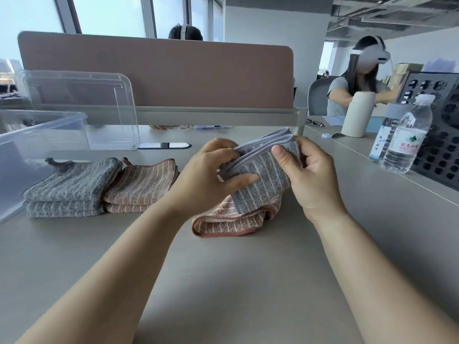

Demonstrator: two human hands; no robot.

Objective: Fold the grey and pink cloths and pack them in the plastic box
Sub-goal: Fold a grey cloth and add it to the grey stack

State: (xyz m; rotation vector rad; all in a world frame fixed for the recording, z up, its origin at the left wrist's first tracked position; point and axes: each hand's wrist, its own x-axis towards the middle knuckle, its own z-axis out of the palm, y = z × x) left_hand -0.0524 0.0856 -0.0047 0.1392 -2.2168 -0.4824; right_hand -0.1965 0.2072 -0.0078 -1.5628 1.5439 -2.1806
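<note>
Both hands hold a folded grey striped cloth (263,175) a little above the table. My left hand (211,177) pinches its left edge, thumb across the front. My right hand (310,175) grips its right side with the thumb on top. Beneath it a pink cloth (231,222) lies loosely folded on the table. To the left sit two folded stacks side by side: grey cloths (69,189) and pink cloths (141,187). The clear plastic box (37,135) stands at the far left, and what lies inside it is hard to make out.
The box's clear lid (99,105) leans against a brown desk divider (159,70). Two water bottles (404,142), a white flask (357,115) and a black perforated rack (444,135) stand at the right. A person wearing a headset (357,78) sits beyond them.
</note>
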